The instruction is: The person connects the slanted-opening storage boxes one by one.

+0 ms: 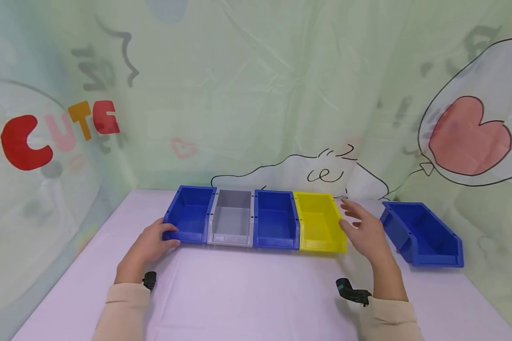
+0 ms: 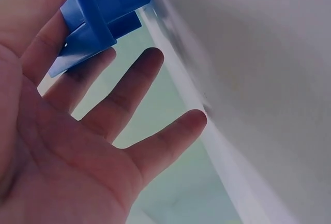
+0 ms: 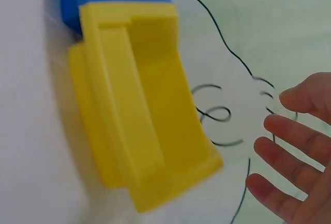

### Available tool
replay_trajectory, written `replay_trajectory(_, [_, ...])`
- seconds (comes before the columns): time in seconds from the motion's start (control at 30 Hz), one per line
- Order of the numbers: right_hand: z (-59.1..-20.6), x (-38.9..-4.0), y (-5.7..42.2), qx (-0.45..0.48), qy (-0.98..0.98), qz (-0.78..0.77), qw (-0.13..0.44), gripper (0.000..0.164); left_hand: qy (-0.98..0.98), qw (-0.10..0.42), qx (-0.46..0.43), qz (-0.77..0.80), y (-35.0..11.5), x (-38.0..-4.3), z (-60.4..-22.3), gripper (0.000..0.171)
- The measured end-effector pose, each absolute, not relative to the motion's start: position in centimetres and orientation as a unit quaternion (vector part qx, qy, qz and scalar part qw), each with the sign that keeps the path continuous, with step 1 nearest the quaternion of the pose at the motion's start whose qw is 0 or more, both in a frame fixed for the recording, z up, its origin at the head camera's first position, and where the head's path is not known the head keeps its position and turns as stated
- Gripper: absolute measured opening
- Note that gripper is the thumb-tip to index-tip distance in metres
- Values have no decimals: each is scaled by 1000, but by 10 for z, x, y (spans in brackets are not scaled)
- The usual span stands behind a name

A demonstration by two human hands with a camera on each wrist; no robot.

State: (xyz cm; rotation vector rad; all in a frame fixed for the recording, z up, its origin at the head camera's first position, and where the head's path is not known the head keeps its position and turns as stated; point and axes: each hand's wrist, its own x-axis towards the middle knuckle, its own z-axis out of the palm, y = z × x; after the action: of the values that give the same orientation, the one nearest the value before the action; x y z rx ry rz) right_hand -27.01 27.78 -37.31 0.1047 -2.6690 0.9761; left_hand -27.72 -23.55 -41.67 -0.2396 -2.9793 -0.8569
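My left hand [image 1: 151, 241] is at the front left corner of a blue storage bin [image 1: 192, 213], thumb and forefinger against its edge. In the left wrist view the other fingers [image 2: 126, 94] spread out straight beside the blue plastic. Joined to this bin in a row are a grey bin [image 1: 232, 215], a second blue bin [image 1: 276, 220] and, at the right end, a yellow bin [image 1: 320, 225]. Beside the yellow bin's right side hovers my right hand [image 1: 367, 232], fingers loosely extended. The right wrist view has these fingers [image 3: 295, 162] apart from the yellow bin, holding nothing.
Another blue bin [image 1: 426, 232] stands alone on the right of the white-covered table [image 1: 247, 293], angled outward. A printed curtain [image 1: 256, 94] hangs behind the table and along both sides. A black wrist camera [image 1: 352, 291] juts out from the right cuff.
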Motion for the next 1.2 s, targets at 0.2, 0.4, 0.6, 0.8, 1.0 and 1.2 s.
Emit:
replay_trajectory(0.2, [-373, -260, 315, -21, -913, 358, 195, 60, -957, 15, -75, -279, -244, -277, -416, 36])
replay_trajectory(0.4, [-378, -253, 346, -110, -902, 360, 213, 62, -959, 7, -67, -276, -256, -276, -420, 38])
replay_trajectory(0.6, [-385, -256, 360, -159, -897, 350, 219, 63, -960, 11, -57, -275, -265, -273, -422, 40])
replay_trajectory(0.8, [-392, -257, 365, -202, -887, 367, 194, 69, -958, 10, -49, -281, -272, -270, -424, 41])
replay_trajectory(1.0, [-404, -257, 375, -212, -888, 372, 168, 75, -957, 6, -47, -287, -271, -271, -421, 42])
replay_trajectory(1.2, [-414, -259, 381, -213, -902, 356, 121, 79, -957, 4, -53, -284, -268, -275, -418, 42])
